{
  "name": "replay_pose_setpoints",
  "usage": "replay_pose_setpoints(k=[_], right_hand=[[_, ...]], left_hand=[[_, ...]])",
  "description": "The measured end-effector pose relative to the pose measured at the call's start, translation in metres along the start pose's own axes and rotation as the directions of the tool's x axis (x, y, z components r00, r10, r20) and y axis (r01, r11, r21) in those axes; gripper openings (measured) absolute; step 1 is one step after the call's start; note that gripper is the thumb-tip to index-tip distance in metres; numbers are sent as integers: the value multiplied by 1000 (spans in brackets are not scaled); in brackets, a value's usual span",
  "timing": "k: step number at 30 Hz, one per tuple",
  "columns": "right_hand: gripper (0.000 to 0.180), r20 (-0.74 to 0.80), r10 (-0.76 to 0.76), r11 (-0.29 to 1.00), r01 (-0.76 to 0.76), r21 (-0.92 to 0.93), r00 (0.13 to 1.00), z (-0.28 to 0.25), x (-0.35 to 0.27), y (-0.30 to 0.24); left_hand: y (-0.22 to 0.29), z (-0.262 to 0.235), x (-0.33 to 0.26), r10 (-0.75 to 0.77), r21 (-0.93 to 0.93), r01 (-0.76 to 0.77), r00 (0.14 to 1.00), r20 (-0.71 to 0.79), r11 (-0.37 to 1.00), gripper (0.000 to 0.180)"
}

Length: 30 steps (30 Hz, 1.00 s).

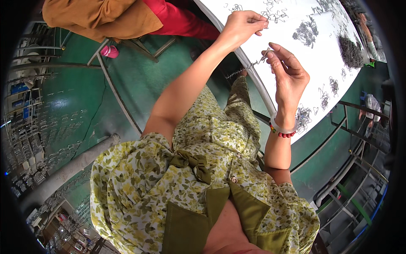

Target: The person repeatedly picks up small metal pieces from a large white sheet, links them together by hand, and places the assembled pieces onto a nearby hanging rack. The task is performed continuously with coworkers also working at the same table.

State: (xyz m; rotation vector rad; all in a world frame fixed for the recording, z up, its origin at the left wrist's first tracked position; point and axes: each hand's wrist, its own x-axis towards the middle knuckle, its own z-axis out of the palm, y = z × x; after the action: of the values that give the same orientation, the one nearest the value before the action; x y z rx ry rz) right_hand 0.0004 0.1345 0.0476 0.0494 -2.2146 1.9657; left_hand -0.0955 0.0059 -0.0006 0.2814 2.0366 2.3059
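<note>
Left hand (244,26) raised over the near rim of the white counter (292,59), fingertips pinched together on a small wire piece (263,24), too fine to tell apart clearly. Right hand (288,75) just below and to the right of it, thumb and forefinger closed on one end of a thin string of linked wire hooks (253,64); the string trailing down and to the left from that grip, across the counter's metal edge toward the lap. Two hands near each other, not touching. Pale bangle and red bead bracelet (282,129) on the right wrist. Beyond the hands, farther out on the counter, scattered loose wire hooks (306,31) in small heaps, with a darker, denser pile (350,51) off to the far right; another small tangle (303,117) lying just beside the right wrist. Left of the left hand, past the counter's rim, another person in a brown top and red trousers (127,17). Green floor (131,80) below the left forearm.
</note>
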Motion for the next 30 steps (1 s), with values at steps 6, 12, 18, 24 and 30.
replay_pose_setpoints(k=[6,12,18,24,30], right_hand=[[19,-49,-15,999,17,40,999,2,5,8],[18,-95,-93,992,100,75,991,11,4,6],[19,-40,-117,992,118,45,992,19,3,-1],[27,-49,-330,936,333,114,943,26,13,-10],[22,-56,-430,889,433,152,901,19,43,-7]], left_hand=[[47,-3,-62,31,-199,-21,998,46,980,16],[39,2,-71,221,75,-215,972,-74,974,12],[41,7,-77,294,107,-276,929,-224,955,12],[61,4,-77,352,-55,-387,882,-313,921,12],[132,-35,-82,541,-110,-590,787,-296,800,13]])
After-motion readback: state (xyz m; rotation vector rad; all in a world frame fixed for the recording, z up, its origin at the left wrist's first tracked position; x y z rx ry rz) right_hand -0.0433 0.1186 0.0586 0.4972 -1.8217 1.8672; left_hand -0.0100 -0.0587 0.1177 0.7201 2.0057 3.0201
